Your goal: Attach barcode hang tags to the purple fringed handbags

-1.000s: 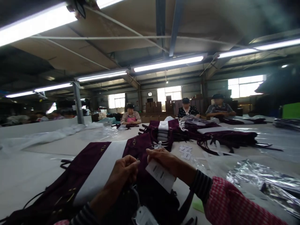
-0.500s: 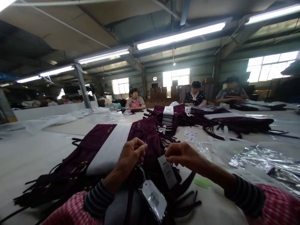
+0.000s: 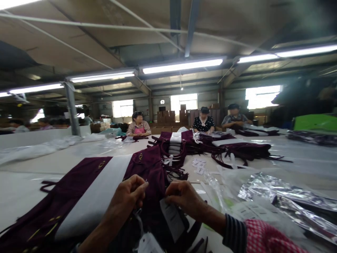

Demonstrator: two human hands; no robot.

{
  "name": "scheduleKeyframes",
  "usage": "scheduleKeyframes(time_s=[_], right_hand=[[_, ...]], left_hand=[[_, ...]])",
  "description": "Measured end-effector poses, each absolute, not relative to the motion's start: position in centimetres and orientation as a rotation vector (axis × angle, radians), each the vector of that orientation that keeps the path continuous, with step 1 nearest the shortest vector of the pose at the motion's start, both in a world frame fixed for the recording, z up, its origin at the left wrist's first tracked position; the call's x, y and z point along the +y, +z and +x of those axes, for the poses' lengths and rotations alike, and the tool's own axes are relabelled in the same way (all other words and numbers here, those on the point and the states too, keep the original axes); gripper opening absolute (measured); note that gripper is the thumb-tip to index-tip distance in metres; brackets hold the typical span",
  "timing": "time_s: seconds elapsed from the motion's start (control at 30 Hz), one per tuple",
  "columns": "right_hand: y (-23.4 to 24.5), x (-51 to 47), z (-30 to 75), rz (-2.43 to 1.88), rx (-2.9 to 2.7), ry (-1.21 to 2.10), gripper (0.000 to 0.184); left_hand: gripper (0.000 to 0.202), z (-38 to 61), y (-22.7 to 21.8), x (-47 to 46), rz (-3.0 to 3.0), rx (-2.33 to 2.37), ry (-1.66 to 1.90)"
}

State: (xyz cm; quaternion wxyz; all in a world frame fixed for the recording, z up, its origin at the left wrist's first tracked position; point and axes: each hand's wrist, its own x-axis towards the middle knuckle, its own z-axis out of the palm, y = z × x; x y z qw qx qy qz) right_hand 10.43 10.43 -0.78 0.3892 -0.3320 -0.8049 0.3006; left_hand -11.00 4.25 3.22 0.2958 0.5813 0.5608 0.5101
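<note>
Head view: my left fingers [image 3: 136, 186] pinch something too fine to tell; my right fingers [image 3: 177, 192], narrowed, have drawn in above a hang tag [image 3: 172, 219].

Bright tube lights [image 3: 182, 66] under a dim factory roof [image 3: 86, 35]
Daylight comes also from the windows [image 3: 262, 97], and the silver plastic [image 3: 279, 200] shows strong glare; picture edges are bent, and the left hand [image 3: 126, 198] and right hand [image 3: 184, 198] look little soft.
</note>
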Motion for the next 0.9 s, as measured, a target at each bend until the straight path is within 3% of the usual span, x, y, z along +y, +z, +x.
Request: scheduleKeyframes(time_s=[0.23, 0.4, 0.6, 0.9], right_hand=[[-1.2, 10.0, 10.5, -0.804, -2.287, 0.241, 0.008], [-0.3, 10.0, 10.2, -0.827, -2.173, 0.256, 0.008], [2.8, 9.5, 8.1, -0.813, -2.039, 0.480, 0.005], [3.8, 9.8, 4.8, -0.564, -1.774, 1.365, 0.006]], left_hand=[[0.042, -11.1, 2.4, 4.8, 1.681, 1.543, 1.227], [0.044, -11.1, 3.4, 4.3, 1.663, 1.508, 1.176], [0.046, -11.0, 5.0, 3.4, 1.548, 1.464, 1.249], [0.037, -12.1, 5.5, 2.0, 1.502, 1.426, 1.278]])
